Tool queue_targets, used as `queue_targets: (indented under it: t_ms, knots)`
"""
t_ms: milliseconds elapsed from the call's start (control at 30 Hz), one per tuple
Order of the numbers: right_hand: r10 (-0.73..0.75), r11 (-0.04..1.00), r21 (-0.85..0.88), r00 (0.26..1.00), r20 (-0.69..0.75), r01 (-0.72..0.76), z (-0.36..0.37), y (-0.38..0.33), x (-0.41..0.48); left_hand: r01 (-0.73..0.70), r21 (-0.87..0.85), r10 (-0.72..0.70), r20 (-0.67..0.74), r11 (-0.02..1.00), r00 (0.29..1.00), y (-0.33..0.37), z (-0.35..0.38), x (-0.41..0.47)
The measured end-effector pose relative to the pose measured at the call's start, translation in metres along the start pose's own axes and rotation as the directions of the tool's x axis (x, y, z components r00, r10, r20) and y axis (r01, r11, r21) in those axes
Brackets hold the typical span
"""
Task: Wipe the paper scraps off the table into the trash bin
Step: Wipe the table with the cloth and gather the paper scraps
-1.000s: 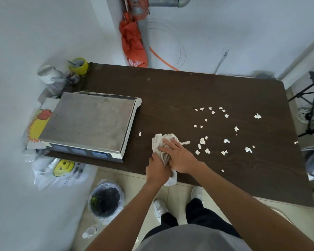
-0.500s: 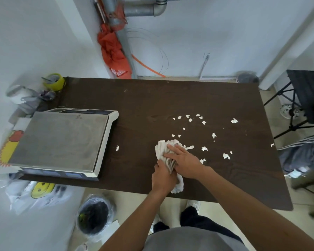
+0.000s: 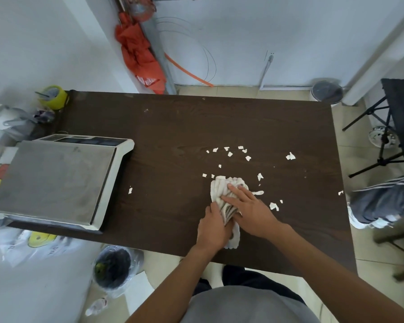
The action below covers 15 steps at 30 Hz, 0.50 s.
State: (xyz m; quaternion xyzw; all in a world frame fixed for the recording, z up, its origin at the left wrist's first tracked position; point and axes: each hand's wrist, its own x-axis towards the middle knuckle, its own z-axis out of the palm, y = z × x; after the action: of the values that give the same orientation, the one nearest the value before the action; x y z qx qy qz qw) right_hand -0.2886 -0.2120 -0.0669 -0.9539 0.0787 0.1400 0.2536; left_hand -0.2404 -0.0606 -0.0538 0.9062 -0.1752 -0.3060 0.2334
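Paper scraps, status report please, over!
Left hand grips cloth, right hand presses it flat. Scraps scattered on table. Scale sits left, apart.

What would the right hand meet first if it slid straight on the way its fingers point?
Likely the small scraps just beyond the cloth under the right hand.

A white cloth (image 3: pixel 220 185) is pressed onto the tabletop (image 3: pixel 173 136) by the right hand (image 3: pixel 251 212) and gripped by the left hand (image 3: pixel 212 230), amid paper scraps (image 3: pixel 229 154).
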Motion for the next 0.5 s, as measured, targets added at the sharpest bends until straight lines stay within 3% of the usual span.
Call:
queue_targets:
  t_ms: [233, 367, 500]
  knots:
    - [-0.031, 0.997, -0.075, 0.998, 0.046, 0.034, -0.009, -0.007, 0.004, -0.017, -0.076, 0.016, -0.017, 0.997, 1.000, -0.001, -0.003, -0.002]
    - [-0.054, 0.995, -0.087, 0.994, -0.093, 0.046, -0.013, -0.027, 0.005, -0.059, -0.123, 0.061, 0.010, 0.991, 0.998, -0.013, -0.025, 0.002]
    - [-0.092, 0.994, -0.063, 0.987, -0.135, 0.084, -0.010, -0.052, 0.020, -0.076, -0.164, 0.073, -0.024, 0.984, 0.997, -0.037, -0.052, 0.005]
